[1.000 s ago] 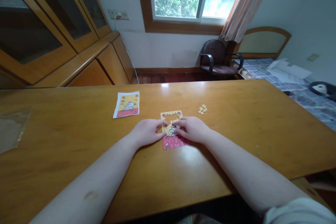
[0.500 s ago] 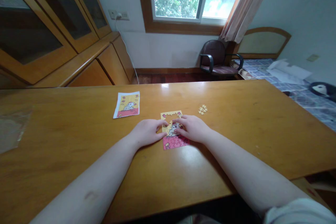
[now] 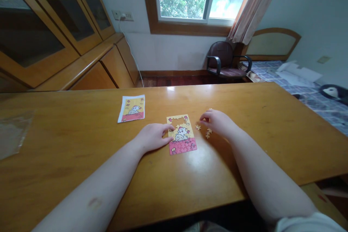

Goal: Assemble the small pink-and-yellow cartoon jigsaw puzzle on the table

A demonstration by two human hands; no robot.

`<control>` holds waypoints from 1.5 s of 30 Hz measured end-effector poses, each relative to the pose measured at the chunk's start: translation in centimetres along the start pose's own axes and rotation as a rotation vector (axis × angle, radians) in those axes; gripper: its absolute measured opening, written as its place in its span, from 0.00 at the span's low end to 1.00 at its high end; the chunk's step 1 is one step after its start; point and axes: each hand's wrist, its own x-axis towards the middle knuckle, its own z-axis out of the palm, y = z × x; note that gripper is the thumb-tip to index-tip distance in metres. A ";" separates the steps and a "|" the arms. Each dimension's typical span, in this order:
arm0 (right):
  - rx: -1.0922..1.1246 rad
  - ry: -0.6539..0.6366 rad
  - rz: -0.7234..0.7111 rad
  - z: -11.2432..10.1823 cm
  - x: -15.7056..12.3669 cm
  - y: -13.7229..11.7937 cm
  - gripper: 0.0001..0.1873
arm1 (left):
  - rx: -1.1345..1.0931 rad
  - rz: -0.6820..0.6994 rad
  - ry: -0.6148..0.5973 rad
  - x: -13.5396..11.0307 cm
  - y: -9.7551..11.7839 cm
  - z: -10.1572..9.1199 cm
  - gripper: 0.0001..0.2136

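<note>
A small jigsaw puzzle [image 3: 181, 135] with a yellow top, a white cartoon animal and a pink bottom lies flat on the wooden table [image 3: 81, 141]; a gap shows inside its upper frame. My left hand [image 3: 152, 137] rests palm down at the puzzle's left edge, fingers loosely bent, fingertips touching it. My right hand [image 3: 218, 121] is to the right of the puzzle, palm down over the loose pieces, fingertips drawn together; what they pinch is hidden. Two loose pale pieces [image 3: 198, 127] lie between that hand and the puzzle.
A printed picture card [image 3: 131, 108] of the same design lies to the left. A clear plastic bag [image 3: 12, 132] sits at the table's far left. Beyond the table are wooden cabinets [image 3: 54, 43], an armchair [image 3: 227, 61] under the window, and a bed [image 3: 299, 79] to the right.
My right hand left the puzzle and moved right onto the loose pieces, some of which now lie closer to the puzzle. The puzzle's middle is now uncovered. My left hand stayed put.
</note>
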 end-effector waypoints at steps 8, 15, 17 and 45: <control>0.043 -0.290 0.166 -1.2 -0.2 1.8 0.04 | -0.003 0.006 -0.005 -0.1 0.0 -0.1 0.18; 0.070 -0.409 0.151 -1.9 -0.9 0.8 0.09 | -0.007 0.021 -0.014 -0.1 0.1 -0.1 0.17; 0.056 -0.409 0.144 -1.8 -1.0 0.5 0.12 | -0.007 0.020 -0.017 -0.1 0.2 -0.1 0.17; 0.101 -0.343 -0.027 -0.4 -1.3 -0.7 0.12 | -0.045 -0.022 0.054 -0.1 0.0 -0.3 0.17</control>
